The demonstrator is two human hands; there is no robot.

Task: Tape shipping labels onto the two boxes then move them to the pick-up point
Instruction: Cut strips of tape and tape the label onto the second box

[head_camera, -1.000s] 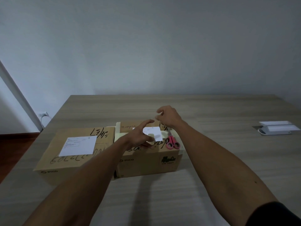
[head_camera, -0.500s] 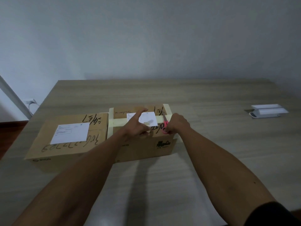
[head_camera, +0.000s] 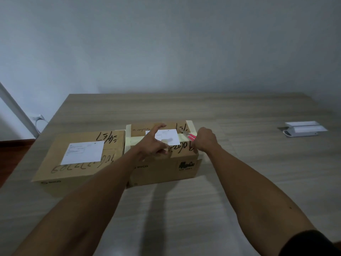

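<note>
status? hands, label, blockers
Left hand pins label on right box. Right hand grips pink scissors. Left box labelled. Nothing in the way.

A single head-worn camera looked forward and down from the near edge of the wooden table [head_camera: 239, 111], toward a plain wall [head_camera: 166, 43]. Both forearms reached away from it to two cardboard boxes [head_camera: 77, 174] close ahead; the wide lens bent the table's edges.
</note>
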